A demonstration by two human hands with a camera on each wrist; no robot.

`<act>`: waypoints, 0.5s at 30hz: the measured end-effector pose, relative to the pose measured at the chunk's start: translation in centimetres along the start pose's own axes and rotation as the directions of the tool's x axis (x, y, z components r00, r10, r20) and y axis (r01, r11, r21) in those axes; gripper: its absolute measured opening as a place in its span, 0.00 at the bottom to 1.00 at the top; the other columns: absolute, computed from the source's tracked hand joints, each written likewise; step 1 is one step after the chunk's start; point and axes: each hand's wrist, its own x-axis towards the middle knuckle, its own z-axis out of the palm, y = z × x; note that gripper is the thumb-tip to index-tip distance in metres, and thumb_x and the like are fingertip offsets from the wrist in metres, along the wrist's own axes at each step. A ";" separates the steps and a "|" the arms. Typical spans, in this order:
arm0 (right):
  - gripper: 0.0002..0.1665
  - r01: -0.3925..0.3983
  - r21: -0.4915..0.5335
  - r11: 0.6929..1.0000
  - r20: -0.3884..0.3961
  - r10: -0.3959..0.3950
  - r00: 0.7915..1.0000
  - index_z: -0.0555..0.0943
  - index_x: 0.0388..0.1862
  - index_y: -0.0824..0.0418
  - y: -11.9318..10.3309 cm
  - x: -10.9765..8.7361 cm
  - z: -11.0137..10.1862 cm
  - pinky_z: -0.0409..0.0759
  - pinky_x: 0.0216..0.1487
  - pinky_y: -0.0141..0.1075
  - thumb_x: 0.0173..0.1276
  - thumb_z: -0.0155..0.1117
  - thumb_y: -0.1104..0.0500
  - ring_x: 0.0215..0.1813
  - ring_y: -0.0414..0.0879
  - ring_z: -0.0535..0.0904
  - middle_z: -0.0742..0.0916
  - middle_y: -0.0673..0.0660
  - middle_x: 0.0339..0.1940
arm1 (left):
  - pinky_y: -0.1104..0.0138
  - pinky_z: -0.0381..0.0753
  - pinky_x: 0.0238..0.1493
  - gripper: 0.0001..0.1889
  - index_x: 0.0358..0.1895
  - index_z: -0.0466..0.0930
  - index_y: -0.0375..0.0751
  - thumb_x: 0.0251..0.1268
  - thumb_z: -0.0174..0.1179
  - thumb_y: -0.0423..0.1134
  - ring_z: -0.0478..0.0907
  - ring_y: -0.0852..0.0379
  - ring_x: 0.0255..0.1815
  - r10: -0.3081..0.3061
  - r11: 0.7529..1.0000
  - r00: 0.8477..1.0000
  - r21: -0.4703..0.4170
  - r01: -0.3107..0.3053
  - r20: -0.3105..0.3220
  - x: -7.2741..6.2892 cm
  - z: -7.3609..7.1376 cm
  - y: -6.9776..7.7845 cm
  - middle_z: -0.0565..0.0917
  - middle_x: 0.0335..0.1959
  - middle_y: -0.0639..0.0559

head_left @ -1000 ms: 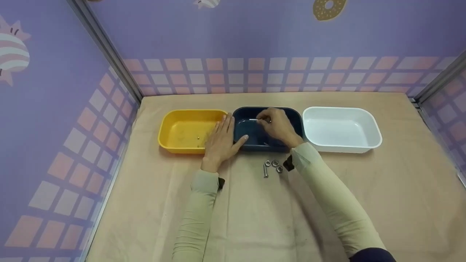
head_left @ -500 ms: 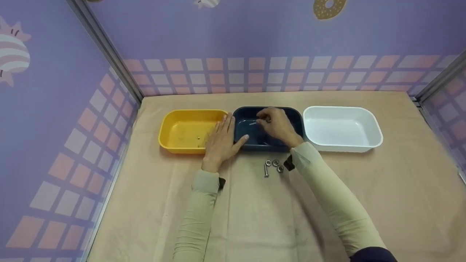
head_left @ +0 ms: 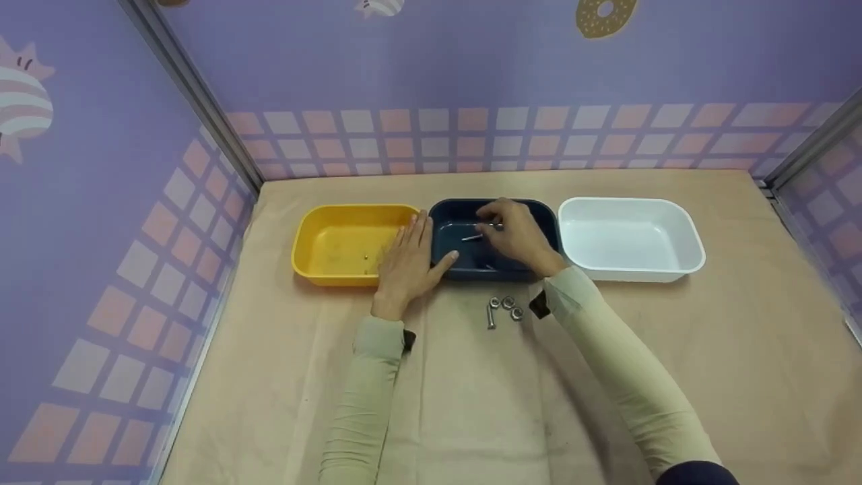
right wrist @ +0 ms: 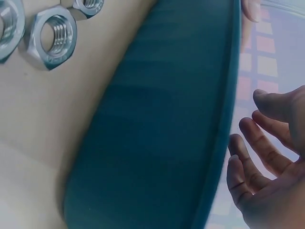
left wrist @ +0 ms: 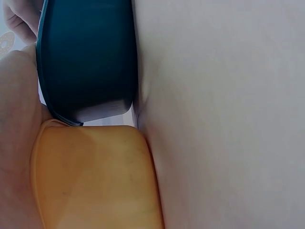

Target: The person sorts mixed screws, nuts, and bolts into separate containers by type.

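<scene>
My left hand (head_left: 406, 263) lies with straight fingers over the adjoining rims of the yellow tray (head_left: 323, 277) and the dark blue tray (head_left: 465, 275), its thumb spread over the blue side. Over the blue tray my right hand (head_left: 515, 232) is loosely curved, thumb and fingertips apart. The right wrist view shows that hand's relaxed fingers (right wrist: 264, 150) with nothing between them. Just left of its fingertips, a thin silver rod, like a bolt or screw (head_left: 472, 237), shows inside the blue tray. Two tiny pieces (head_left: 366, 257) lie in the yellow tray, partly near my left hand.
A white tray (head_left: 572, 269) adjoins the blue one on the right. In front of the blue tray, a silver bolt (head_left: 491, 316) and three hex nuts (head_left: 516, 314) lie on the beige cloth (head_left: 471, 404). Patterned walls (head_left: 431, 67) enclose the back and sides.
The silver rod has left my right fingertips and now shows lower in the blue tray. The right hand's fingers have parted slightly; my left hand stays in place.
</scene>
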 end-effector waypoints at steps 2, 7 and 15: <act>0.16 0.009 -0.002 1.000 0.004 -0.009 1.000 0.88 0.57 0.69 -0.1 -0.3 -0.2 0.86 0.57 0.51 0.75 0.71 0.62 0.53 0.57 0.86 0.90 0.64 0.53 | 0.52 0.44 0.90 0.50 0.88 0.44 0.36 0.81 0.39 0.73 0.41 0.47 0.91 -0.003 1.000 1.000 0.000 0.003 0.003 0.0 0.0 0.0 0.45 0.90 0.42; 0.16 0.050 -0.010 0.999 0.006 -0.050 0.999 0.89 0.56 0.68 -0.4 -1.1 -0.6 0.85 0.58 0.52 0.74 0.72 0.61 0.54 0.58 0.86 0.90 0.64 0.53 | 0.53 0.41 0.90 0.51 0.88 0.43 0.37 0.81 0.38 0.73 0.39 0.48 0.91 -0.014 1.000 1.000 0.008 0.014 0.015 0.0 0.1 0.1 0.43 0.91 0.43; 0.16 0.074 -0.024 0.997 0.012 -0.073 0.997 0.89 0.56 0.67 -0.9 -2.8 -0.9 0.84 0.61 0.54 0.74 0.72 0.59 0.57 0.61 0.86 0.90 0.63 0.54 | 0.53 0.41 0.90 0.51 0.88 0.43 0.36 0.81 0.38 0.74 0.39 0.47 0.91 -0.011 1.000 1.000 0.011 0.011 0.016 -0.1 0.1 0.1 0.43 0.91 0.43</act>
